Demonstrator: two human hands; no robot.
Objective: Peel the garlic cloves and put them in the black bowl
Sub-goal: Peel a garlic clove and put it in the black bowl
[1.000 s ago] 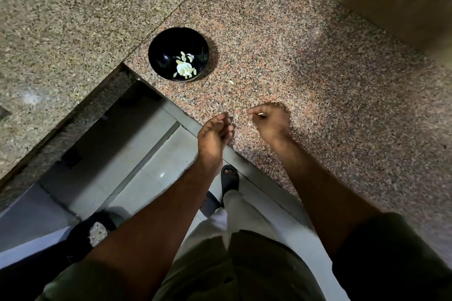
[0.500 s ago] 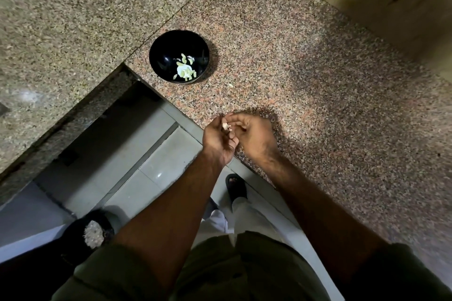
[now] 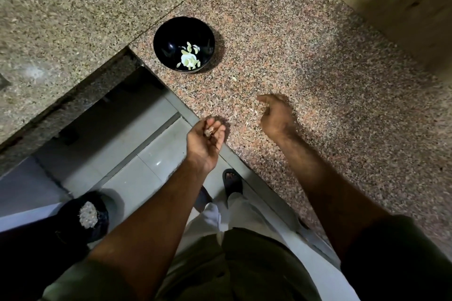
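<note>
Left-hand grip (image 3: 205, 140): palm up at the tabletop (image 3: 318, 105) edge, fingers curled round a small garlic clove (image 3: 208, 131). The right hand (image 3: 277, 117) hovers blurred over the granite, fingers loosely bent; whether it pinches anything I cannot tell. Peeled cloves (image 3: 189, 59) lie in the black bowl (image 3: 171, 39) beyond.

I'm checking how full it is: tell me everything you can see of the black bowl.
The black bowl is round, glossy and dark all over, of a material I cannot tell. It stands upright on the speckled granite counter, near its inner corner edge. Inside, low on the near side, lies a small heap of pale peeled garlic cloves; most of the bowl is bare. Neither hand touches it.
</note>
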